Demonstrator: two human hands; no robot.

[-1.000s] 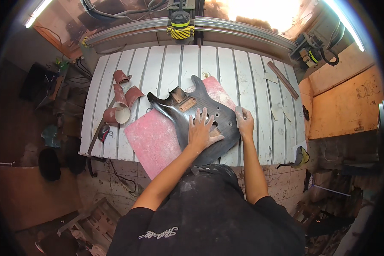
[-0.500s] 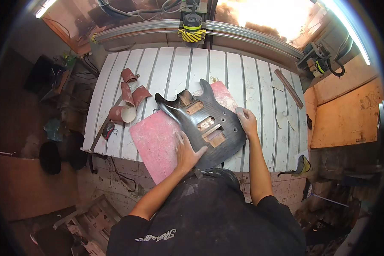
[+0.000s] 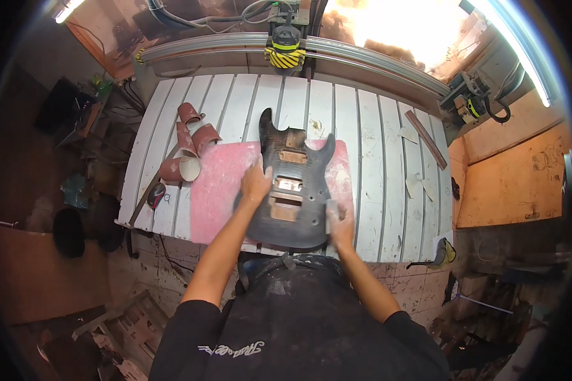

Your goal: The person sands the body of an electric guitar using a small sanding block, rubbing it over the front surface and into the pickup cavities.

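Note:
A dark electric guitar body point(image 3: 290, 219), with bare wood showing in its pickup and neck cavities, lies face up with its horns pointing away from me. Under it is a pink dusty pad point(image 3: 222, 184). My left hand point(image 3: 257, 183) grips the body's left edge, thumb on the top face and fingers at the side. Along the lower right edge, my right hand point(image 3: 339, 223) holds the body, slightly smeared by motion. Pale dust coats the fingers of both hands.
Several curled reddish-brown sandpaper pieces point(image 3: 187, 168) lie at left on the white slatted table point(image 3: 375, 190). Near them is a small red and black tool point(image 3: 156, 195). A brown strip point(image 3: 426, 140) lies at right. A metal rail point(image 3: 375, 58) crosses behind the table.
The guitar body has turned counterclockwise and shifted left, now nearly straight. The pink pad has turned with it. My left hand has moved farther up the side; my right hand has come lower and left.

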